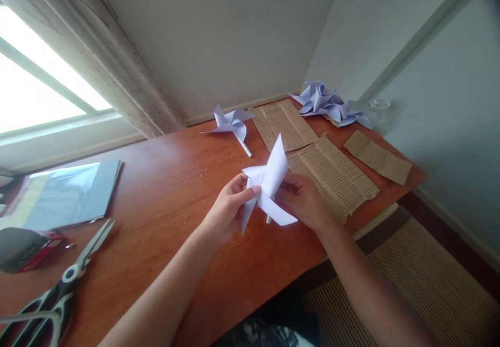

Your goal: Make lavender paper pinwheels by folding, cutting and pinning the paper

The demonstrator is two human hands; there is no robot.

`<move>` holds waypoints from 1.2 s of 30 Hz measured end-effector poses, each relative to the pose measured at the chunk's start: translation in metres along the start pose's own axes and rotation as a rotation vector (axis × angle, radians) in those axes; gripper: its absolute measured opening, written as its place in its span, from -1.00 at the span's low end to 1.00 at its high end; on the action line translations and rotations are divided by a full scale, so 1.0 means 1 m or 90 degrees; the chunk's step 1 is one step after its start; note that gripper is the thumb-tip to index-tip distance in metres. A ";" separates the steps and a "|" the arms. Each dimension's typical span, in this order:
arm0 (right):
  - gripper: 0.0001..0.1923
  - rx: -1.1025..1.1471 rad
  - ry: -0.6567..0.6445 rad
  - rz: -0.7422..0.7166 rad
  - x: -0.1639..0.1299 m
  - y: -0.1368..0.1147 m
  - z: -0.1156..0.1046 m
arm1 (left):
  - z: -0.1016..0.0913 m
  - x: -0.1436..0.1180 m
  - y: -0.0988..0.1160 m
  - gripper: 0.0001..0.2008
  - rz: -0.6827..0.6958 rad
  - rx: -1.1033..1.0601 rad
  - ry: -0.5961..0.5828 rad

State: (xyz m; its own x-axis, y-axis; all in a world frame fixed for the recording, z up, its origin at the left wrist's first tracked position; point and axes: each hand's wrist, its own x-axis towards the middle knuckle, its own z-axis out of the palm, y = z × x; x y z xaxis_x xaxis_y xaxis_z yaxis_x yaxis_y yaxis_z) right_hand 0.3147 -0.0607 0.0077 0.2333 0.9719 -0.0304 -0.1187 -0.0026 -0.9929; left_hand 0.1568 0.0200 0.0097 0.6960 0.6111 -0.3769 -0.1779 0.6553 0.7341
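A white paper pinwheel (pixel 269 188) was held at frame centre above the wooden table (pixel 164 196), pinched between left hand (pixel 226 209) and right hand (pixel 302 201). Light and easily creased, it was probably best gripped by its short stick.

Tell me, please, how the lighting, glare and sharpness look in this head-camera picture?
Head view: the window is blown out white; the glossy sheet reflects glare; the paper pinwheel in both hands is sharp; wide-angle distortion tilts the walls; the scissors are slightly soft.
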 end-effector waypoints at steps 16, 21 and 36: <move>-0.85 0.112 0.108 -0.074 0.001 0.024 0.032 | -0.005 -0.008 -0.007 -0.64 0.147 0.071 0.117; -0.89 0.011 0.117 -0.087 -0.001 0.025 0.032 | -0.011 -0.006 -0.006 -0.70 0.190 0.143 0.101; -0.91 -0.582 0.243 -0.321 -0.010 0.011 0.032 | -0.015 -0.016 0.006 -0.68 0.144 0.106 0.001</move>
State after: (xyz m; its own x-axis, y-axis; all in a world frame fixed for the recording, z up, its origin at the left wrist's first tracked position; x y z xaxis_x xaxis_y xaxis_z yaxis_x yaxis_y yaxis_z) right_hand 0.2805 -0.0633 0.0006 0.3547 0.7748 0.5234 0.7927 0.0477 -0.6077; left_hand 0.1344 0.0205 0.0115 0.6503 0.7344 -0.1942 -0.2114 0.4204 0.8824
